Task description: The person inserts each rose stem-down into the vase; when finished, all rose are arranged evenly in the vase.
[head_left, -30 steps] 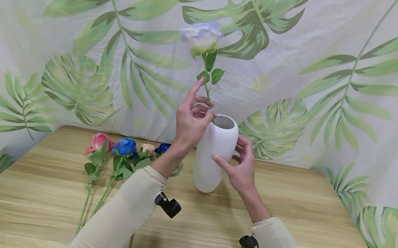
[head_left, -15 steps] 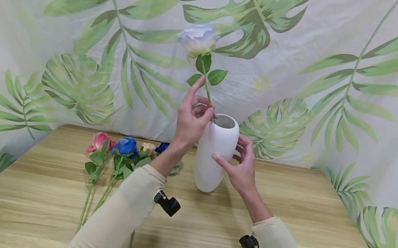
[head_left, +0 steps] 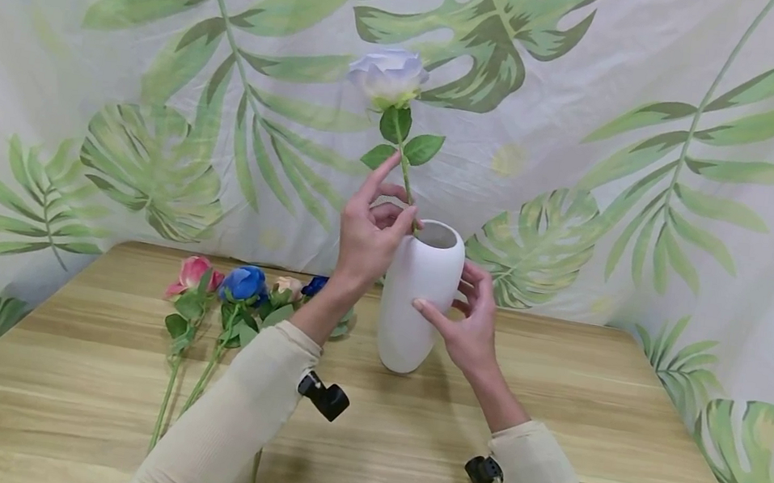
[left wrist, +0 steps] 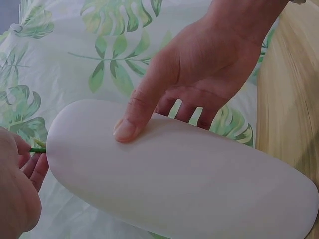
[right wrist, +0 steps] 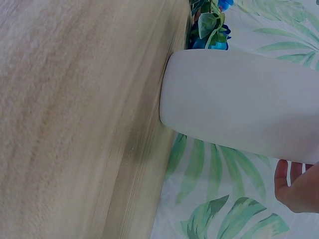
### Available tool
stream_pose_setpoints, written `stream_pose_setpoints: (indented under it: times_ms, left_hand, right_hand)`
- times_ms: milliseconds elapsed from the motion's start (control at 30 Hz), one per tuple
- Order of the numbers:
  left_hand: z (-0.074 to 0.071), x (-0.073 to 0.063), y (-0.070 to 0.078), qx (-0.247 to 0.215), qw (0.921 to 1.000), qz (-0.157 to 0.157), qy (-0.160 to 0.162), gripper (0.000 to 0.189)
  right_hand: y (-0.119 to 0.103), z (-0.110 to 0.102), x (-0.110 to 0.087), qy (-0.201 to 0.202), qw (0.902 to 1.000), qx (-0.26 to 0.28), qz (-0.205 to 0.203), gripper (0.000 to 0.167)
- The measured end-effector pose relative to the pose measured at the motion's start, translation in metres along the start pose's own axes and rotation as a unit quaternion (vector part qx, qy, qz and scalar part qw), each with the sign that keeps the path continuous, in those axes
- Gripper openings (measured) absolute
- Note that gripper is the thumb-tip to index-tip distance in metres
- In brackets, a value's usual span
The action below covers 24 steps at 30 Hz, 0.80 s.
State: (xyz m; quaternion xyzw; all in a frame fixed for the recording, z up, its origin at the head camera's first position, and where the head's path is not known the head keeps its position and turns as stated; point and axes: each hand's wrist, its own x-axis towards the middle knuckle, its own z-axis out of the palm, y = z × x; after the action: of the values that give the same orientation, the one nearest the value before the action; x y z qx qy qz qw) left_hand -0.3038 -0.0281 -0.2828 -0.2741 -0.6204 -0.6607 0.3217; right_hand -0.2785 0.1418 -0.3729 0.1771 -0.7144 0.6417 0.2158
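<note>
A pale lilac-white rose (head_left: 388, 80) stands above the white vase (head_left: 416, 302), leaning left. My left hand (head_left: 370, 243) pinches its green stem at the vase's mouth, the index finger stretched along the stem. Below the rim the stem is hidden. The vase stands upright on the table, and my right hand (head_left: 470, 326) holds its right side, thumb in front and fingers behind. In the left wrist view, the right thumb lies on the vase wall (left wrist: 174, 174), while a short bit of stem (left wrist: 38, 150) shows at the left hand's fingers.
A pink rose (head_left: 194, 277), a blue rose (head_left: 244, 285), a peach rose (head_left: 288, 289) and a dark blue flower (head_left: 315, 287) lie on the wooden table (head_left: 560, 378), left of the vase. My left forearm covers some stems. A leaf-patterned cloth (head_left: 553, 149) hangs behind.
The white rose has turned in my left fingers, its leaves now spread to both sides, and its bloom sits slightly lower. The right hand and the vase have hardly moved.
</note>
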Motion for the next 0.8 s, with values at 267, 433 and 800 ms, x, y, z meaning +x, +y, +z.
stream_pose_setpoints:
  times_ms: [267,433,800]
  left_hand:
    - [-0.0009,0.0023,0.0042,0.017,0.9998,0.007,-0.006,0.063]
    - [0.0003,0.0043,0.0054,0.028,0.9991,0.011,-0.029,0.066]
    - [-0.0002,0.0042,0.0037,0.033,0.9974,0.012,-0.063,0.068]
  right_hand:
    - [-0.0012,-0.0004,0.0001,0.0,1.0,0.001,0.003,0.078]
    - [-0.002,-0.0007,-0.0001,0.0,1.0,0.001,0.007,0.078]
    - [-0.0009,0.0001,-0.0001,-0.003,1.0,0.0,0.005,0.078]
